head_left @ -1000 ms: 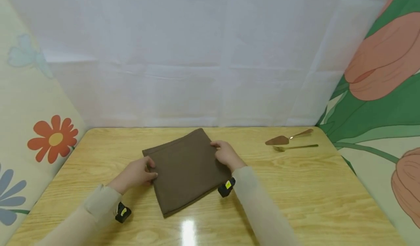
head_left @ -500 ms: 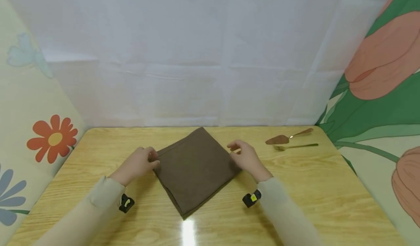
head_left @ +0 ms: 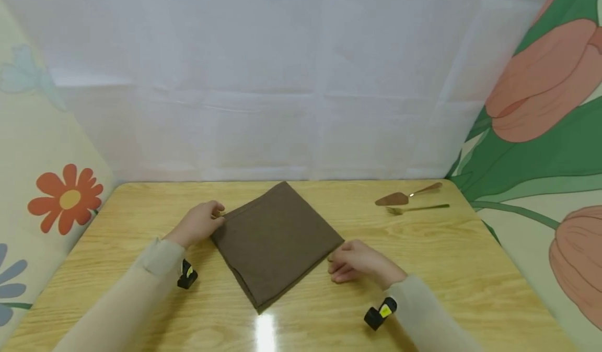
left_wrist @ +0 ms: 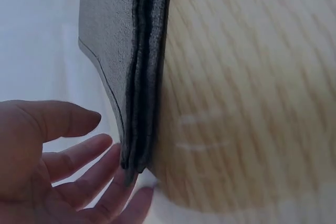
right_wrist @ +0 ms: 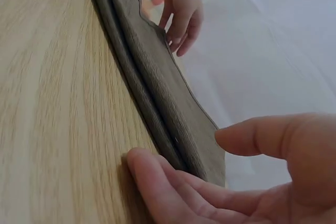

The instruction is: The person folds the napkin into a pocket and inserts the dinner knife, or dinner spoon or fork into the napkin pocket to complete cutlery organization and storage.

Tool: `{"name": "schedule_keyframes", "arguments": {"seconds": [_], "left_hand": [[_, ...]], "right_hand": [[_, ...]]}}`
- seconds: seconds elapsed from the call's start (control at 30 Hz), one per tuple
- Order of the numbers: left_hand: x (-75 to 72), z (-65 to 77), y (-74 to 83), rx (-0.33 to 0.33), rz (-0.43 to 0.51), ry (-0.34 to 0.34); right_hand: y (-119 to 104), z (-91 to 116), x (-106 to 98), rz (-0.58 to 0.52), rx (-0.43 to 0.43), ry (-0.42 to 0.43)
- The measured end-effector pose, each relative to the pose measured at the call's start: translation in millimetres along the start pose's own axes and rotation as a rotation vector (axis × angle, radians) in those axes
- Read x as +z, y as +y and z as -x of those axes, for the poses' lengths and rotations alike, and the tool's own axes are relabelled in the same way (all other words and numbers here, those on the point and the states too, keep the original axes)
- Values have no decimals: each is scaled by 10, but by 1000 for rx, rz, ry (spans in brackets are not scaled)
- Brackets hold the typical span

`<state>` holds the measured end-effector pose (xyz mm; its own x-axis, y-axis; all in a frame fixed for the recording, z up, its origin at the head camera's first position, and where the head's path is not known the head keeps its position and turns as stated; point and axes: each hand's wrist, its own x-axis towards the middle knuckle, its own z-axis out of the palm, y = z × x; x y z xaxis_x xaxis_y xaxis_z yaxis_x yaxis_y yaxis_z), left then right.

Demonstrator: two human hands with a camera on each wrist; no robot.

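Observation:
A folded brown cloth (head_left: pixel 277 242) lies on the wooden table with one corner towards me. Several stacked layers show along its edges in both wrist views. My left hand (head_left: pixel 199 222) is at the cloth's left corner; the left wrist view has its thumb and fingers (left_wrist: pixel 79 161) spread apart around that corner. Beside the right corner is my right hand (head_left: pixel 362 262), fingers loosely bent. In the right wrist view its thumb (right_wrist: pixel 257 136) is above the folded edge and its fingers are lower, near the tabletop, with a gap between.
At the back right of the table (head_left: pixel 423 268) lie a cake server (head_left: pixel 394 199) and a fork (head_left: pixel 418 208). A white sheet (head_left: pixel 263 80) hangs behind the table. Flower-printed panels stand at both sides.
The cloth has turned, its near corner shifting right. My right hand let go of the right edge, then moved outward and nearer. My left hand slid slightly away from me.

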<state>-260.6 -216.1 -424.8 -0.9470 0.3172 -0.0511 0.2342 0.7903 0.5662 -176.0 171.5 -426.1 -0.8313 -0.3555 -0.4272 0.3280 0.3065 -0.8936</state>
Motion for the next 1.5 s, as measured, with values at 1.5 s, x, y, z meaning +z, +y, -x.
{"name": "schedule_keyframes", "arguments": {"seconds": [1.5], "left_hand": [[565, 660, 525, 24, 573, -309]], "right_hand": [[-87, -647, -458, 170, -164, 358]]}}
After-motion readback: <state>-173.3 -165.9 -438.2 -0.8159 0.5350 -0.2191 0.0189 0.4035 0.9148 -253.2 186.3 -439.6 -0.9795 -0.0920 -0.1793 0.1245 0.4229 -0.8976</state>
